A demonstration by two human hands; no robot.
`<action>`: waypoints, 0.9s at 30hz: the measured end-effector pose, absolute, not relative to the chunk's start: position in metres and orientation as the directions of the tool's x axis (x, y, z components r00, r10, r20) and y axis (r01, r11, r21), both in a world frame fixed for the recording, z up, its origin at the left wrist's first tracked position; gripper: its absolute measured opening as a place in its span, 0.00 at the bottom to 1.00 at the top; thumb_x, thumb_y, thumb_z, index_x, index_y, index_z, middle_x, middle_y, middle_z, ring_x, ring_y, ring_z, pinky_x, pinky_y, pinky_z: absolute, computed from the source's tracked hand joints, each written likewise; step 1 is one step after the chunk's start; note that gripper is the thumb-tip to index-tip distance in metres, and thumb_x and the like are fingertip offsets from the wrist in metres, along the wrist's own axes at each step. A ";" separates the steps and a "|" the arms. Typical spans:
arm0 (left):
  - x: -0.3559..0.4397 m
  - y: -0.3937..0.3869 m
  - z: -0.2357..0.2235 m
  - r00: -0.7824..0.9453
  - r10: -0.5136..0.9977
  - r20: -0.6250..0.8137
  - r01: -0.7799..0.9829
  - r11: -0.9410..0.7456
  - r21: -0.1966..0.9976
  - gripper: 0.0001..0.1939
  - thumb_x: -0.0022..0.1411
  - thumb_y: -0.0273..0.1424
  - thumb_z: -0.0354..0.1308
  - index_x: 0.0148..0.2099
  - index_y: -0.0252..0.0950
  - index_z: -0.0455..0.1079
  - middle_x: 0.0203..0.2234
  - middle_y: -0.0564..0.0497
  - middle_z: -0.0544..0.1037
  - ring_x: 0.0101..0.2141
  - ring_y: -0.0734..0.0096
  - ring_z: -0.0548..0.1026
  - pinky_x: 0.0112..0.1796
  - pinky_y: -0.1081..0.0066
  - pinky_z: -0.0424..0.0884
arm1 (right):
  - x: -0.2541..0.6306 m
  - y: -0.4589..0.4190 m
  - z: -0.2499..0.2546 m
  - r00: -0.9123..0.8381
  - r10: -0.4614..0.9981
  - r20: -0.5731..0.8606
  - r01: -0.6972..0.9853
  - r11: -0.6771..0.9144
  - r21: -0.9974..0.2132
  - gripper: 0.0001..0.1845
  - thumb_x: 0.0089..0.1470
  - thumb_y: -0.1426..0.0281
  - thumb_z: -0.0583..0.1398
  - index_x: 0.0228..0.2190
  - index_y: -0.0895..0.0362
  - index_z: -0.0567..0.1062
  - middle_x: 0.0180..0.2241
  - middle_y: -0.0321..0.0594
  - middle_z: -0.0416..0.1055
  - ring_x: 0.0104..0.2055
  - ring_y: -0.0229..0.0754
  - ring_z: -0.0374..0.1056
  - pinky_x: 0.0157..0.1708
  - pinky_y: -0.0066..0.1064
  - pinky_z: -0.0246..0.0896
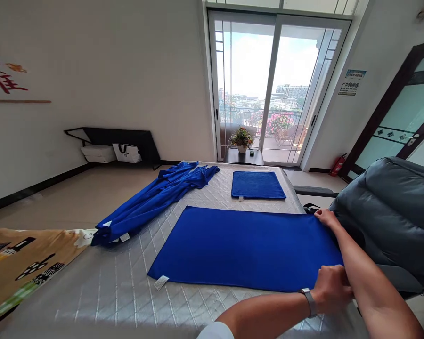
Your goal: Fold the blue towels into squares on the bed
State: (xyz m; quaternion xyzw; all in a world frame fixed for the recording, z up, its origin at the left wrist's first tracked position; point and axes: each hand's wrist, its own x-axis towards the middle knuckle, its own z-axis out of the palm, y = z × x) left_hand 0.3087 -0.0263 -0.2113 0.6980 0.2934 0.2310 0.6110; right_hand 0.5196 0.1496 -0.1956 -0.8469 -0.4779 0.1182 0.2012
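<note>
A blue towel (pixel 243 247) lies spread flat on the quilted silver mattress (pixel 183 310), with a white tag (pixel 161 282) at its near left corner. My right hand (pixel 327 218) pinches the towel's far right corner between thumb and fingers. At the near right corner is my left hand (pixel 334 288), with a watch band on the wrist. It is closed around the cloth's edge, though its fingertips are partly hidden. A smaller folded blue towel (pixel 257 184) rests beyond the spread one. Heaped long blue cloths (pixel 155 197) with white tags lie along the left side.
A dark leather chair (pixel 395 212) stands close on the right of the mattress. Brown printed packaging (pixel 28 263) lies at the left edge. Behind the mattress are a small table (pixel 256 158) with a potted plant (pixel 242 140) and a sliding glass door (pixel 275 94).
</note>
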 end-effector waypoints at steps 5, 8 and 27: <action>0.271 -0.010 -0.192 0.595 0.803 -0.036 0.071 -0.008 0.997 0.10 0.52 0.31 0.65 0.38 0.35 0.80 0.31 0.51 0.83 0.33 0.69 0.78 0.33 0.73 0.72 | 0.498 0.153 -0.166 0.493 0.869 0.050 0.735 -0.385 -0.559 0.12 0.47 0.62 0.64 0.29 0.57 0.83 0.25 0.44 0.78 0.26 0.44 0.73 0.31 0.32 0.65; 0.223 0.005 -0.180 0.524 0.852 -0.017 -0.023 0.034 0.999 0.09 0.51 0.31 0.66 0.37 0.34 0.78 0.29 0.51 0.81 0.29 0.72 0.76 0.32 0.75 0.71 | 0.463 0.168 -0.150 0.416 0.905 0.087 0.721 -0.271 -0.637 0.15 0.47 0.60 0.64 0.32 0.57 0.83 0.24 0.42 0.78 0.26 0.42 0.71 0.30 0.31 0.65; -0.163 0.004 -0.176 -0.357 0.919 0.164 0.268 -0.067 0.961 0.16 0.57 0.47 0.61 0.34 0.39 0.72 0.25 0.53 0.77 0.29 0.64 0.77 0.35 0.67 0.74 | 0.035 0.277 -0.154 -0.344 0.899 0.272 0.598 0.433 -0.675 0.13 0.56 0.70 0.59 0.40 0.56 0.82 0.34 0.40 0.80 0.37 0.42 0.73 0.42 0.31 0.67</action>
